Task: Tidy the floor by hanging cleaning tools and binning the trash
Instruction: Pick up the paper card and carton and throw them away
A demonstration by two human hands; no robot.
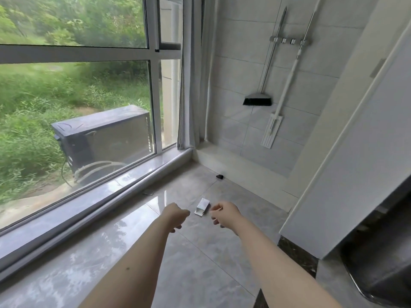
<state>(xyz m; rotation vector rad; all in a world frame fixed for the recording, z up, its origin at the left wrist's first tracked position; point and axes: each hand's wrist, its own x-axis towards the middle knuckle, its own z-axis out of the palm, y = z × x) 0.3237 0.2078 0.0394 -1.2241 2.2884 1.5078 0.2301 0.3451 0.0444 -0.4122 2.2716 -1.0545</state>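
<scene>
Presently, two bare forearms are stretched forward over the glossy tiled floor, and two hands are seen side by side, not touching. The left hand is loosely curled with its fingers drawn in, and nothing is seen in it. The right hand is likewise curled; whether anything is pinched at its fingertips cannot be told. Between the two hands, lying flat on the floor just beyond them, one small white carton is seen, with one end open. A second piece of litter, one small dark scrap, lies farther off, near the raised white step at the foot of the tiled wall. One faint flat item is seen close to the sill, too indistinct to be named.

On the tiled wall one holder rail is mounted, and two tools are hung from it: one broom with dark bristles on the left and one flat white mop on the right, both clear of the floor. One large window fills the left side, with one grey curtain gathered at its corner. One dark bin is partly seen at the lower right.
</scene>
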